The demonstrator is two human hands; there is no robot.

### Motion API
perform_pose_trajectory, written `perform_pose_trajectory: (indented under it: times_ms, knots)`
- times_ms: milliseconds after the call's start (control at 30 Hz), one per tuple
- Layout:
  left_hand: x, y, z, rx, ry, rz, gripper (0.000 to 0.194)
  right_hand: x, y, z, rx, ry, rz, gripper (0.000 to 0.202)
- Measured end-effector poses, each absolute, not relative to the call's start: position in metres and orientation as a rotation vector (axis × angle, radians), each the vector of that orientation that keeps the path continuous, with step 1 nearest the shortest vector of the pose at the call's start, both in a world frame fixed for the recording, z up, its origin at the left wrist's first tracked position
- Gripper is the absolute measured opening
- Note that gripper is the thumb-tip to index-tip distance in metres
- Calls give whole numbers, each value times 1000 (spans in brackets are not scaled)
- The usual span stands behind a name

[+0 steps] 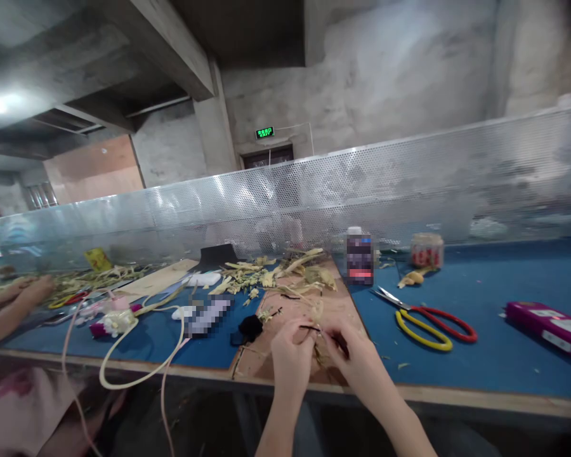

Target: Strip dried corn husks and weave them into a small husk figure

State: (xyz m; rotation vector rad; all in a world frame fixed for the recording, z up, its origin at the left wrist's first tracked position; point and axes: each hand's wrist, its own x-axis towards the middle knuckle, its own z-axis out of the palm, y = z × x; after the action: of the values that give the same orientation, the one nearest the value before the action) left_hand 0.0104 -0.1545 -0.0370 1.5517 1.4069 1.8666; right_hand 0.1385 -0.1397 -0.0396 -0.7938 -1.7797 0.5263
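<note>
My left hand (292, 352) and my right hand (349, 349) meet over a brown board (335, 306) near the table's front edge. Between their fingertips runs a thin dark strand (309, 328), pinched from both sides. A dark slender piece (341, 344) also shows against my right palm; its kind is unclear. Pale dried plant strips (309, 276) lie heaped on the board beyond my fingers. Left of my hands sits a black fuzzy bundle (250, 328). To the right, scissors (426, 324) with one red and one yellow handle lie with blades slightly parted.
A phone (360, 260) leans upright behind the board. Further right are a jar (427, 251) and a purple box (549, 330). Pale cables (166, 365) loop over the front edge at left, near another person's hands (33, 292). A perforated metal screen (247, 203) runs behind.
</note>
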Motion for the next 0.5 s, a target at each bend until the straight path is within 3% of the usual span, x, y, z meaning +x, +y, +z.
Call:
perform_pose_trajectory:
  times_ms: [500]
  knots:
    - [18, -155, -40, 1924, 1577, 1977, 13, 139, -136, -37, -743, -1746, 395, 8]
